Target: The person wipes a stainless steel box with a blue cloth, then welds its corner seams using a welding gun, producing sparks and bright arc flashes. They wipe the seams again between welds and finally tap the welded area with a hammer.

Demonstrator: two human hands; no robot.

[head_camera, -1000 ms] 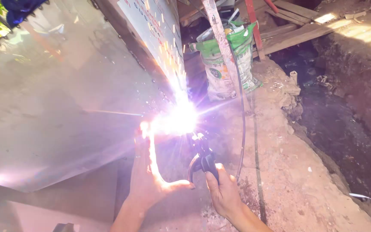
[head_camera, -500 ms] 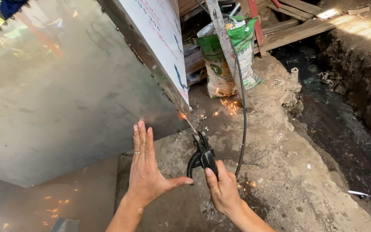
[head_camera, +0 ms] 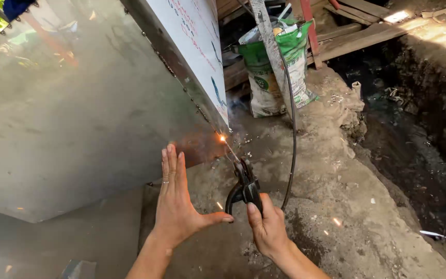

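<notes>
Beside the metal sheet [head_camera: 78, 113], our right hand [head_camera: 268, 227] grips the electrode holder [head_camera: 246, 187], rod glowing at the seam; left hand [head_camera: 175, 199] spread flat, shielding.

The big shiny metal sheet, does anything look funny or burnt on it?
Yes. The metal sheet has a dark, scorched-looking patch at its lower corner, where the tip of the welding rod glows orange. The right hand grips the electrode holder. The left hand is held up flat, bare, beside the sparks.
</notes>
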